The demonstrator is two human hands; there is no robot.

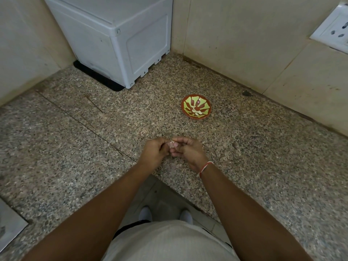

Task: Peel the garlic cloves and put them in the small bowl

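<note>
A small pinkish garlic clove (171,144) sits between my two hands above the granite counter (75,140). My left hand (155,151) curls its fingers round the clove from the left. My right hand (188,150), with a red-and-white thread at the wrist, pinches the clove from the right with thumb and fingertips. Further back and to the right stands the small bowl (196,106), red-brown with a green leaf pattern, and pale peeled cloves (196,112) lie in its near part.
A white plastic appliance (116,40) on a black mat stands in the back corner. Tiled walls close the counter at the back and right, with a white socket plate (333,31) top right. The counter's front edge angles in near my feet.
</note>
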